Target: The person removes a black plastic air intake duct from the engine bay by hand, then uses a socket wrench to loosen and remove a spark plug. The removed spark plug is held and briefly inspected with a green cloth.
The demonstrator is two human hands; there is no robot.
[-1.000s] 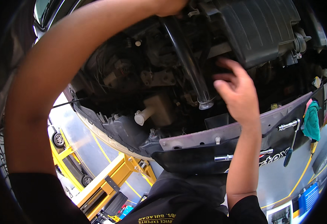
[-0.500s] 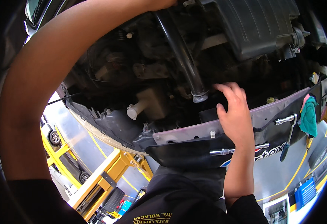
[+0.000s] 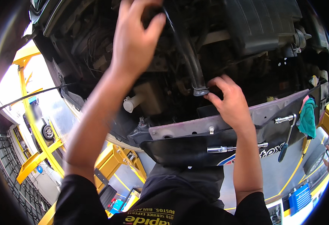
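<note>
A long black tube [image 3: 187,56] slants down through the open engine bay, with a thin band clamp and a greyish lip at its lower end. At that end my right hand [image 3: 230,101] is closed, thumb and fingers pinching the tube by the clamp. My left hand [image 3: 136,39] is higher up, beside the tube's upper part. Its thumb and fingers are apart, and I see nothing between them. Motion blurs this hand, and the frame's top edge cuts off some fingertips.
A ratchet [image 3: 289,138] and a socket with extension [image 3: 224,149] lie on the black fender cover [image 3: 179,153]. A green cloth [image 3: 307,118] hangs at right. A black ribbed housing [image 3: 264,26] sits above right; a white-capped reservoir [image 3: 149,101] is at left.
My left arm has swung inward from the far left, bringing that hand down into view beside the tube. My right hand has moved left and closed on the tube's lower end.
</note>
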